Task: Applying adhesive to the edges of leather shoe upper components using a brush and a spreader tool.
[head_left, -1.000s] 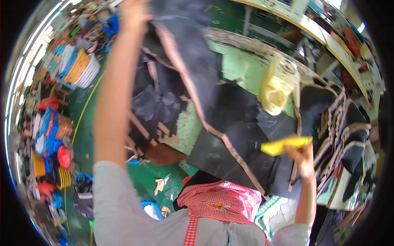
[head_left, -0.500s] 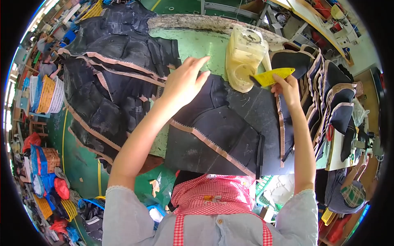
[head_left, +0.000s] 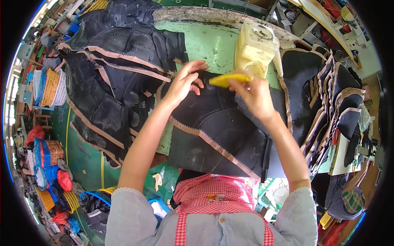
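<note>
Right hand (head_left: 255, 95) first: its fingers (head_left: 240, 84) are closed around a yellow scraper (head_left: 223, 79), blade pointing left, held just above the far edge of the black neoprene panel (head_left: 217, 131). Left hand (head_left: 184, 83) is right beside it, fingers (head_left: 196, 65) spread and open, palm pressing down on that same panel's far left corner, gripping nothing. The scraper's tip sits between the two hands, close to the left fingertips.

The panel itself lies flat on the green worktop (head_left: 209, 41), directly in front of the person, with a pale tan seam strip (head_left: 213, 143) running diagonally across it from left to the near right edge.

Just beyond the right hand stands a translucent yellowish tub (head_left: 254, 45), upright on the worktop. To the left, a heap of dark panels with tan edging (head_left: 111, 78) spreads over the worktop's far left part and hangs over its edge. On the right, another stack of dark tan-edged pieces (head_left: 328, 98) is fanned out one over the next.

Near the lower edge, a red-checked apron (head_left: 213, 197) over a light grey shirt. Far left on the floor, coloured baskets (head_left: 47, 86).
</note>
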Demonstrator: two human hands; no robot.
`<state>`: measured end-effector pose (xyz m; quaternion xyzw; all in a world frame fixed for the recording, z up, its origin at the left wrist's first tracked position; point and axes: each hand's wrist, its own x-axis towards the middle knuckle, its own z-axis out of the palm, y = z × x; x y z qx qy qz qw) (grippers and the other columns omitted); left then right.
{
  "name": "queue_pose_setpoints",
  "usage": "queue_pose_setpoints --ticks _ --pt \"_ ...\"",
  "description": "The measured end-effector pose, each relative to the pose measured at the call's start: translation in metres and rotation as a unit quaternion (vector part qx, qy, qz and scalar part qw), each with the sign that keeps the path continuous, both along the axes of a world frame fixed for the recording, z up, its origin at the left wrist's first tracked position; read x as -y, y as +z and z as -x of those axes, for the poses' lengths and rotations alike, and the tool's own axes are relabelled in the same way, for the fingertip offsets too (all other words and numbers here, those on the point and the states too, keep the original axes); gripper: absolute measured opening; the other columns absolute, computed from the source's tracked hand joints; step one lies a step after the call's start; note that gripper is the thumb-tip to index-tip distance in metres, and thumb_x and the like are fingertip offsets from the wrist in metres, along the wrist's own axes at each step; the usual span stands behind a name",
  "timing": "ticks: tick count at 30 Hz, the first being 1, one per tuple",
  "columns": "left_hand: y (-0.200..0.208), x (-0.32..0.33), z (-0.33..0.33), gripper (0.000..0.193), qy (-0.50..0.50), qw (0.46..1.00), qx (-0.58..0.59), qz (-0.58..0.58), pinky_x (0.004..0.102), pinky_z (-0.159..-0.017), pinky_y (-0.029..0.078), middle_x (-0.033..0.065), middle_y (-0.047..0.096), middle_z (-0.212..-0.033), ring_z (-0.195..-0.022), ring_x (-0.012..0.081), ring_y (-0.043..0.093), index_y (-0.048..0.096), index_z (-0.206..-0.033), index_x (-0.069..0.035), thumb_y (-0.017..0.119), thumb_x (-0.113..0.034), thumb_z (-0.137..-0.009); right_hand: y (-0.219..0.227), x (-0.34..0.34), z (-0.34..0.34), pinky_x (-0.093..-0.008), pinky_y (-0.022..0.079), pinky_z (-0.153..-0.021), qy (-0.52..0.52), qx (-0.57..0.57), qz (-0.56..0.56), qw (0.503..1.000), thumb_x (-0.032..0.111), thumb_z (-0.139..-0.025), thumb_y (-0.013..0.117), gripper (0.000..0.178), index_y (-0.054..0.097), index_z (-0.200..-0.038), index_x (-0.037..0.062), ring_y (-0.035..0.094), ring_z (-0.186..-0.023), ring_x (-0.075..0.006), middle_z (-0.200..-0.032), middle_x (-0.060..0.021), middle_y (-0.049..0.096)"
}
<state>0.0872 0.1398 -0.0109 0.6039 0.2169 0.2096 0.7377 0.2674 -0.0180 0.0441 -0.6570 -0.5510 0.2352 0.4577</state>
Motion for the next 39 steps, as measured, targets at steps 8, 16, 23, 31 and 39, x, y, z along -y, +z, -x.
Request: queue_pose_setpoints --ticks 8,16,23,31,39 --pt "-0.009 -0.004 -0.002 0.056 0.025 0.999 0.035 -0.001 0.0246 -0.053 0.053 0.0154 0.054 -0.126 -0.070 0.0142 0.060 0.041 -0.139 -0.008 0.034 0.006 -0.085 0.008 0.012 0.004 -0.0333 0.053 -0.073 0.136 0.138 0.006 0.981 0.010 -0.086 0.066 0.016 0.069 -0.102 0.0082 0.068 -0.084 -0.0285 -0.098 -0.0094 0.069" --pt "0.009 0.010 0.017 0.049 0.047 0.994 0.031 -0.095 0.0260 -0.074 0.052 0.0097 0.052 -0.134 -0.087 0.0133 0.059 0.044 -0.139 -0.008 0.043 0.000 -0.090 0.021 0.058 0.021 -0.0315 0.053 -0.069 0.183 0.066 0.089 0.977 0.006 -0.083 0.069 0.017 0.069 -0.099 0.0037 0.067 -0.077 -0.0244 -0.089 -0.0118 0.069" --pt "0.018 0.050 0.099 0.033 0.238 0.874 -0.226 -0.358 0.0298 -0.075 0.045 0.0105 0.056 -0.104 -0.081 0.0185 0.052 0.056 -0.123 -0.005 0.059 -0.015 -0.092 0.012 0.032 -0.058 -0.0362 0.043 -0.052 -0.249 0.315 -0.025 0.916 0.027 -0.086 0.070 0.032 0.065 -0.080 -0.0043 0.055 -0.052 -0.0304 -0.062 -0.0188 0.058" --pt "-0.012 0.022 0.125 0.037 0.201 0.958 -0.204 -0.028 0.0203 -0.047 0.034 0.0011 0.058 -0.075 -0.056 0.0048 0.049 0.059 -0.115 -0.002 0.057 -0.034 -0.096 0.002 0.058 -0.101 -0.0223 0.029 -0.041 -0.231 -0.150 0.028 0.961 0.017 -0.089 0.065 0.019 0.061 -0.080 0.0008 0.043 -0.043 -0.0066 -0.057 -0.0021 0.055" --pt "-0.009 0.042 0.129 0.029 0.104 0.962 -0.210 0.137 0.0199 -0.040 0.025 -0.0022 0.051 -0.064 -0.046 0.0036 0.041 0.056 -0.105 -0.005 0.064 -0.030 -0.093 0.004 -0.020 0.049 -0.0349 0.050 -0.054 -0.074 0.218 -0.013 0.973 0.015 -0.088 0.062 0.013 0.064 -0.100 0.0084 0.064 -0.059 -0.0266 -0.078 -0.0129 0.066"
